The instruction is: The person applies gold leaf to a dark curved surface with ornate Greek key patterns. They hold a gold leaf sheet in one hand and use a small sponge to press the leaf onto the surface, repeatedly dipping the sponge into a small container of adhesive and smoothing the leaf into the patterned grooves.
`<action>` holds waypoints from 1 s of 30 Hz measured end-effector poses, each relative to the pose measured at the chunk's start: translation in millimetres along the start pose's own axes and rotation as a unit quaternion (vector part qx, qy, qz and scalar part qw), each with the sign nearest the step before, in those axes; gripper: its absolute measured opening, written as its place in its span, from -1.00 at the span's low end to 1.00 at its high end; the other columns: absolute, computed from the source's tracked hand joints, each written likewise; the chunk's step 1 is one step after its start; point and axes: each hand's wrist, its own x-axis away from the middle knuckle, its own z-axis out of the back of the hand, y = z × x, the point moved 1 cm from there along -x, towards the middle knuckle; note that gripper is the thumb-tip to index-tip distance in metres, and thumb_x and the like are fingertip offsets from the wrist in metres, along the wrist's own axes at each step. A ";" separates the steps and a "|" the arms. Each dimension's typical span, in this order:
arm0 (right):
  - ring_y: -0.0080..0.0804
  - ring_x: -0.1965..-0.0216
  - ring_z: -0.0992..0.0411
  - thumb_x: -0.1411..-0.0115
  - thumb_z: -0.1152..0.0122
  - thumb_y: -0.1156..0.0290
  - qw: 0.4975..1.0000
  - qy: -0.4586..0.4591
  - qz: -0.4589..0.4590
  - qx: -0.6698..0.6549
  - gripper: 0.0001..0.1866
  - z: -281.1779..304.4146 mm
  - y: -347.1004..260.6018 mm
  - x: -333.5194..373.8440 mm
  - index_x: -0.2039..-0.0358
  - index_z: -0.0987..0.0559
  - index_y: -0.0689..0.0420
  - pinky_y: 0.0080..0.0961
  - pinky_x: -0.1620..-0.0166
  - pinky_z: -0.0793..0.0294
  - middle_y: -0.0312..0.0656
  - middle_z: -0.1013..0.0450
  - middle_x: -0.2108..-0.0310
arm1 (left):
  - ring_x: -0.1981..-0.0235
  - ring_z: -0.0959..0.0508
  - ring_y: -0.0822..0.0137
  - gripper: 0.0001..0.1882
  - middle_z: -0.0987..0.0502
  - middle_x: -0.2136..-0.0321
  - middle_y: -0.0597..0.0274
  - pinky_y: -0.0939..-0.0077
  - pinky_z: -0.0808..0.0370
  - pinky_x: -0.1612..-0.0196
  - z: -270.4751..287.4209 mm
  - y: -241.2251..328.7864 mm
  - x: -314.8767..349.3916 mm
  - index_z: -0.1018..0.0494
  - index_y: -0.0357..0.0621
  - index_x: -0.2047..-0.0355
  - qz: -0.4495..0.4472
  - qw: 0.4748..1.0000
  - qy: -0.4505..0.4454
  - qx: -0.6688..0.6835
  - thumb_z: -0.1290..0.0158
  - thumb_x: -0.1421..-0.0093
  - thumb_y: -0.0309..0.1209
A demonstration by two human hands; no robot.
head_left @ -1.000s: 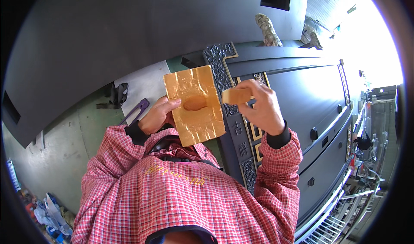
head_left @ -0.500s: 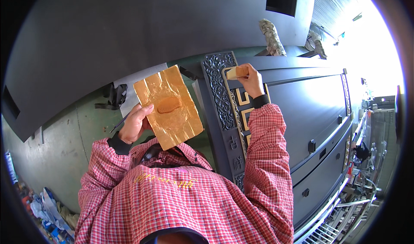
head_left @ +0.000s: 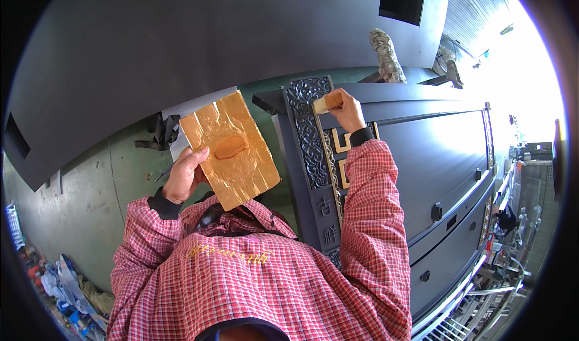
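My left hand (head_left: 186, 175) grips the edge of a gold foil-covered board (head_left: 247, 175), thumb on top, and holds it tilted in front of my chest. An oval patch of orange-gold paint (head_left: 231, 147) lies near the board's middle. My right hand (head_left: 347, 113) pinches a small sponge block (head_left: 330, 103), pale at its left end and orange-brown towards the fingers. The pale end meets the gold-edged border at the top corner of a dark door panel (head_left: 434, 154), beside a black carved scroll strip (head_left: 309, 115). Raised gold fretwork (head_left: 342, 139) shows just below that hand, partly hidden by the sleeve.
Another large dark panel (head_left: 199, 39) stretches across the far side. Black straps (head_left: 161, 133) hang over the green floor (head_left: 96, 184). A wrapped post (head_left: 387, 54) stands beyond the door. Metal racks (head_left: 482, 293) are at the right, assorted clutter (head_left: 72, 293) at the lower left.
My right hand has shifted slightly left with the sponge, whose pale end is now at the border's corner by the carved strip. The board in my left hand has moved a little left.
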 end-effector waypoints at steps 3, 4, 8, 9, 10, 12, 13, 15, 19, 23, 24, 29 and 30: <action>-0.31 0.29 -0.55 0.11 -0.26 0.69 1.000 -0.016 -0.006 -0.011 -0.65 3.4 -4.8 5.1 0.25 -0.47 0.16 -0.51 0.21 -0.52 -0.12 -0.53 0.37 | 0.04 -0.48 0.27 -0.60 -0.43 0.02 0.15 0.34 -0.46 0.03 -1.9 0.8 -1.3 -0.23 -0.28 -0.08 0.004 1.000 -0.005 0.001 0.15 -0.30 -0.32; -0.32 0.29 -0.55 0.11 -0.26 0.69 1.000 -0.019 -0.002 -0.015 -0.64 3.8 -4.0 6.6 0.25 -0.46 0.16 -0.51 0.21 -0.52 -0.13 -0.53 0.37 | 0.05 -0.49 0.27 -0.60 -0.43 0.03 0.15 0.34 -0.47 0.04 -2.3 0.8 -1.6 -0.23 -0.28 -0.08 0.005 1.000 -0.007 0.000 0.15 -0.30 -0.32; -0.33 0.27 -0.55 0.11 -0.27 0.69 0.999 -0.027 -0.015 -0.014 -0.63 6.4 -5.3 14.5 0.24 -0.45 0.17 -0.51 0.19 -0.52 -0.14 -0.53 0.36 | 0.06 -0.49 0.27 -0.59 -0.43 0.03 0.15 0.36 -0.47 0.06 -3.6 0.4 -2.6 -0.21 -0.27 -0.09 0.003 1.000 -0.010 -0.016 0.15 -0.30 -0.32; -0.34 0.27 -0.55 0.11 -0.27 0.69 0.999 -0.029 -0.017 -0.010 -0.63 7.2 -6.2 17.1 0.24 -0.45 0.17 -0.51 0.19 -0.52 -0.14 -0.53 0.36 | 0.07 -0.50 0.27 -0.59 -0.43 0.04 0.15 0.37 -0.48 0.07 -6.0 1.7 -1.9 -0.21 -0.27 -0.09 0.004 1.000 -0.011 -0.017 0.15 -0.29 -0.32; -0.35 0.27 -0.55 0.10 -0.28 0.69 0.999 -0.032 -0.018 -0.007 -0.63 7.9 -7.5 19.5 0.24 -0.44 0.17 -0.51 0.19 -0.52 -0.14 -0.53 0.36 | 0.07 -0.50 0.27 -0.58 -0.43 0.04 0.15 0.38 -0.48 0.09 -7.6 2.3 -1.3 -0.20 -0.27 -0.09 0.004 1.000 -0.012 -0.017 0.15 -0.29 -0.32; -0.37 0.27 -0.55 0.10 -0.29 0.68 0.999 -0.033 -0.018 -0.002 -0.64 8.7 -8.8 24.3 0.25 -0.44 0.17 -0.52 0.19 -0.52 -0.14 -0.53 0.36 | 0.08 -0.50 0.28 -0.58 -0.44 0.05 0.15 0.40 -0.49 0.12 -8.6 1.5 -1.1 -0.20 -0.26 -0.10 0.003 1.000 -0.012 -0.017 0.15 -0.28 -0.31; -0.38 0.27 -0.55 0.10 -0.29 0.68 0.999 -0.032 -0.016 0.000 -0.65 9.3 -8.6 27.1 0.25 -0.44 0.17 -0.52 0.19 -0.51 -0.15 -0.53 0.36 | 0.09 -0.51 0.28 -0.58 -0.44 0.05 0.15 0.42 -0.49 0.13 -9.2 0.8 -1.8 -0.20 -0.26 -0.10 0.003 1.000 -0.014 -0.017 0.15 -0.28 -0.31; -0.40 0.28 -0.54 0.09 -0.30 0.67 0.999 -0.035 -0.014 -0.006 -0.66 10.9 -8.9 32.8 0.27 -0.44 0.18 -0.53 0.19 -0.51 -0.16 -0.53 0.37 | 0.09 -0.51 0.29 -0.57 -0.44 0.05 0.16 0.43 -0.50 0.16 -12.2 0.2 -1.7 -0.20 -0.26 -0.10 0.003 1.000 -0.010 -0.018 0.15 -0.28 -0.31; -0.41 0.28 -0.54 0.09 -0.31 0.67 0.999 -0.041 -0.021 0.004 -0.68 16.5 -14.1 45.9 0.29 -0.45 0.19 -0.53 0.19 -0.51 -0.15 -0.53 0.38 | 0.09 -0.51 0.29 -0.57 -0.43 0.03 0.15 0.42 -0.49 0.13 -13.1 0.9 -0.7 -0.18 -0.26 -0.11 0.015 0.999 -0.043 -0.020 0.15 -0.28 -0.32; -0.37 0.27 -0.54 0.09 -0.30 0.68 0.998 -0.050 -0.035 -0.001 -0.69 18.6 -7.9 58.2 0.29 -0.46 0.19 -0.52 0.19 -0.51 -0.14 -0.53 0.38 | 0.06 -0.49 0.27 -0.57 -0.41 0.01 0.13 0.39 -0.47 0.07 -15.2 -3.0 -0.5 -0.18 -0.27 -0.11 0.011 0.999 -0.047 -0.016 0.16 -0.29 -0.33; -0.36 0.27 -0.54 0.09 -0.29 0.68 0.998 -0.054 -0.038 -0.004 -0.69 19.1 -6.3 61.3 0.29 -0.46 0.19 -0.52 0.19 -0.50 -0.13 -0.53 0.38 | 0.05 -0.48 0.27 -0.57 -0.41 0.01 0.13 0.38 -0.46 0.05 -15.5 -4.8 -0.9 -0.18 -0.28 -0.11 0.009 0.999 -0.045 -0.015 0.16 -0.29 -0.33; -0.29 0.19 -0.53 0.06 -0.34 0.65 0.994 -0.095 -0.047 0.002 -0.62 21.4 -4.3 76.3 0.21 -0.45 0.12 -0.46 0.10 -0.53 -0.13 -0.51 0.24 | 0.00 -0.45 0.24 -0.57 -0.40 -0.01 0.11 0.32 -0.41 -0.04 -15.9 -10.6 0.0 -0.19 -0.30 -0.11 0.006 0.999 -0.048 -0.009 0.16 -0.29 -0.34; -0.28 0.18 -0.52 0.06 -0.34 0.65 0.994 -0.099 -0.049 0.006 -0.61 22.5 -3.7 80.2 0.20 -0.45 0.12 -0.46 0.09 -0.52 -0.13 -0.51 0.23 | -0.01 -0.44 0.24 -0.57 -0.40 -0.02 0.11 0.31 -0.40 -0.05 -16.0 -11.6 0.4 -0.19 -0.31 -0.10 0.008 0.999 -0.048 -0.009 0.16 -0.29 -0.35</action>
